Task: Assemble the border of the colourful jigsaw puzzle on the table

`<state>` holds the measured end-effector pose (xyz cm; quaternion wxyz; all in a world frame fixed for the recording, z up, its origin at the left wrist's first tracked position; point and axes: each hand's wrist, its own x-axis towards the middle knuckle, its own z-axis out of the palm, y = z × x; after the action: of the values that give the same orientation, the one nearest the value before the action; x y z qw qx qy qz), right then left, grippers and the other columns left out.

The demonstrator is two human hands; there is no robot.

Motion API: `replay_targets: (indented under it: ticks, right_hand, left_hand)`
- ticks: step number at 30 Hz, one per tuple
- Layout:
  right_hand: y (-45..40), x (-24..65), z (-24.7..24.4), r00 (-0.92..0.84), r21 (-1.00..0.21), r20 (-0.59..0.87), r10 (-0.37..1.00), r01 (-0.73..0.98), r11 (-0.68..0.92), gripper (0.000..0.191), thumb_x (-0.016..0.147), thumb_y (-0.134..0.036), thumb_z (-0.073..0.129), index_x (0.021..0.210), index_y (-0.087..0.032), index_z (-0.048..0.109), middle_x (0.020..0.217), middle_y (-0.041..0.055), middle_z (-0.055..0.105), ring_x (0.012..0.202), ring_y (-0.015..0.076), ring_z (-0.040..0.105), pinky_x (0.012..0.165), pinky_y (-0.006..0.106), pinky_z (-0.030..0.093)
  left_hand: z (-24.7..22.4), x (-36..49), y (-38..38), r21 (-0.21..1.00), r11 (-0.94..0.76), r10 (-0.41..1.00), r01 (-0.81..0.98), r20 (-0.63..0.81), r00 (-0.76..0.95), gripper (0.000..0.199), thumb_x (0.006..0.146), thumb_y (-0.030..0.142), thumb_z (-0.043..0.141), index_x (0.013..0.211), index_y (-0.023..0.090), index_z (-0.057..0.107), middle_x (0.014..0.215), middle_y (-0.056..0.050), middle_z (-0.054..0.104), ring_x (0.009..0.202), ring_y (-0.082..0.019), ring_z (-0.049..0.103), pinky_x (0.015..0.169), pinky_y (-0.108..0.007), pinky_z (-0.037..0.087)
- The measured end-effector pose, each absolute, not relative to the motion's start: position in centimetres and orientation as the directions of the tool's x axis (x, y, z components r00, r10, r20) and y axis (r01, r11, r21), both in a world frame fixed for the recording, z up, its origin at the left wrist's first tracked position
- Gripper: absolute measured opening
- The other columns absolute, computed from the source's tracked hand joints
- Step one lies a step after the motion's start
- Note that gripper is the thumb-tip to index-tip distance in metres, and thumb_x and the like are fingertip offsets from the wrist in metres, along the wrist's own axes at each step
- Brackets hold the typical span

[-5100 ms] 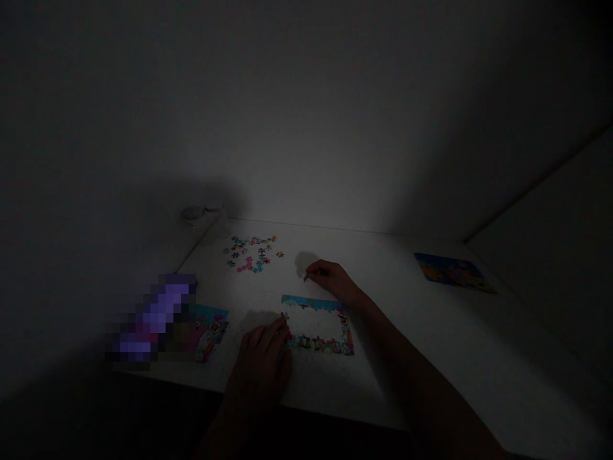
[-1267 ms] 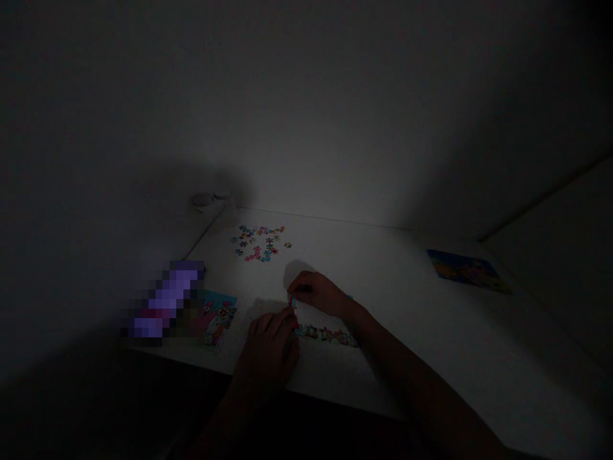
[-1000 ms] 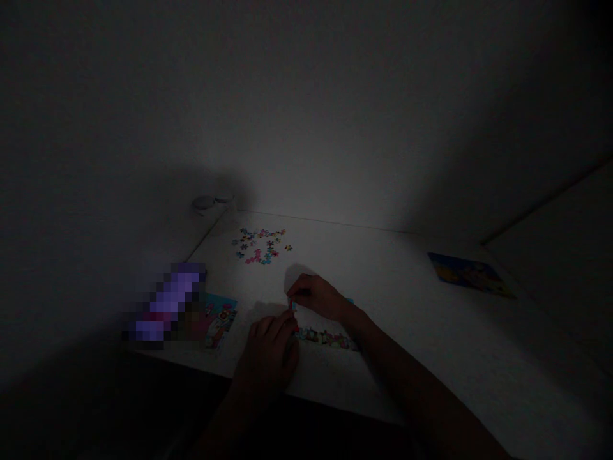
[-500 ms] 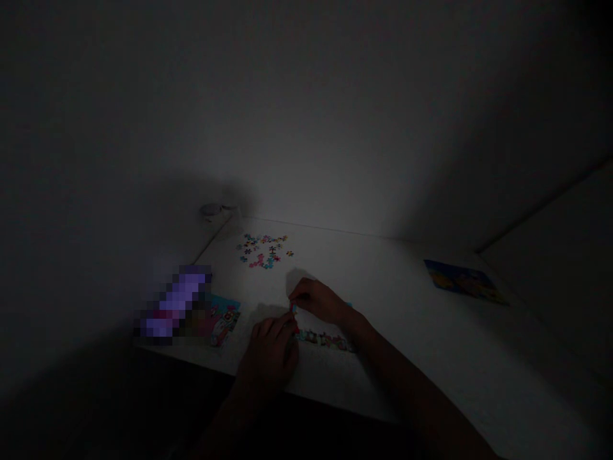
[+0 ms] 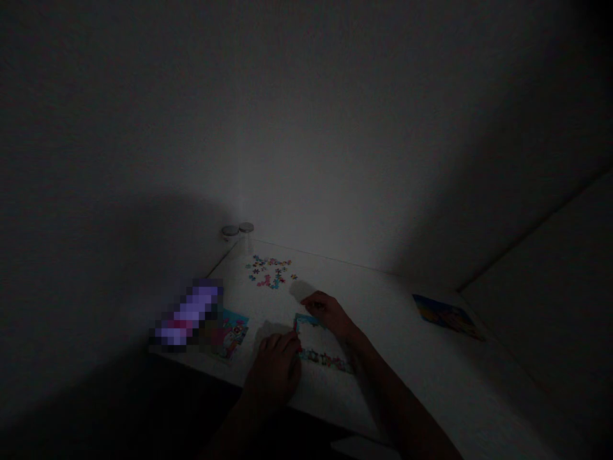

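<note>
A partly joined jigsaw puzzle [image 5: 325,360] lies on the white table, its border strips along the bottom, left and top in view. At its left edge my left hand [image 5: 276,363] rests with fingers laid out on the table, their tips touching the pieces there. My right hand [image 5: 326,309] hovers just beyond the top strip, fingers bent and pinched together; whether a piece is between them is too dark to see. Its forearm hides the right side of the puzzle. Farther back are several loose puzzle pieces [image 5: 268,281] in a loose ring.
Left of my left hand lies a colourful picture sheet [image 5: 234,332], partly beside a blurred purple glowing patch [image 5: 189,313]. Two round-topped objects [image 5: 246,228] stand at the back left corner. Another picture sheet [image 5: 447,316] lies at the right near the wall. The table's front edge runs below my hands.
My right hand has moved off the left border, away and to the right, uncovering the top left corner. My left hand stays at the puzzle's edge. The view has tilted up slightly.
</note>
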<state>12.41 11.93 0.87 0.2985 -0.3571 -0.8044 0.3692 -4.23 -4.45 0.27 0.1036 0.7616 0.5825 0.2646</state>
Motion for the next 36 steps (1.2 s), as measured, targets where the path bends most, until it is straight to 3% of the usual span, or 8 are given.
replay_targets:
  ticks: [10,18,24,36]
  right_hand:
    - [12.1,13.5,0.3,-0.628,-0.846,0.106,0.771,0.350,0.402,0.021,0.084,-0.034,0.063,0.093,-0.018,0.073,0.094,0.0073,0.070,0.086,0.0195,0.065,0.079,0.034,0.053]
    - [12.4,13.5,0.4,-0.700,-0.772,0.137,0.701,0.369,0.518,0.018,0.088,-0.025,0.059,0.096,-0.018,0.073,0.095,0.0074,0.068,0.085,0.0173,0.064,0.079,0.032,0.050]
    - [12.5,13.3,0.6,-0.744,-0.715,0.201,0.637,0.333,0.614,0.022,0.094,-0.033,0.057,0.098,-0.022,0.074,0.090,0.0060,0.067,0.085,0.0174,0.062,0.080,0.033,0.048]
    - [12.6,13.6,-0.2,-0.713,-0.735,0.117,0.691,0.406,0.543,0.021,0.092,-0.039,0.060,0.103,-0.029,0.075,0.096,0.0045,0.066,0.091,0.0203,0.059,0.084,0.037,0.043]
  left_hand:
    - [-0.1,-5.2,-3.4,0.513,-0.343,0.922,0.787,0.343,0.179,0.036,0.088,0.019,0.049,0.121,0.021,0.064,0.128,-0.007,0.063,0.114,-0.023,0.058,0.097,-0.042,0.048]
    - [0.1,-4.7,-0.7,0.315,-0.359,0.913,0.878,0.313,0.261,0.034,0.095,0.022,0.044,0.124,0.016,0.061,0.127,-0.010,0.064,0.111,-0.026,0.058,0.095,-0.046,0.048]
    - [-0.5,-4.9,-0.4,0.231,-0.399,0.886,0.887,0.344,0.309,0.035,0.099,0.021,0.037,0.123,0.014,0.062,0.127,-0.010,0.064,0.108,-0.024,0.058,0.090,-0.042,0.049]
    - [-0.5,-4.7,-0.3,0.137,-0.407,0.856,0.903,0.401,0.325,0.035,0.099,0.020,0.036,0.120,0.015,0.063,0.123,-0.009,0.067,0.103,-0.023,0.060,0.085,-0.039,0.050]
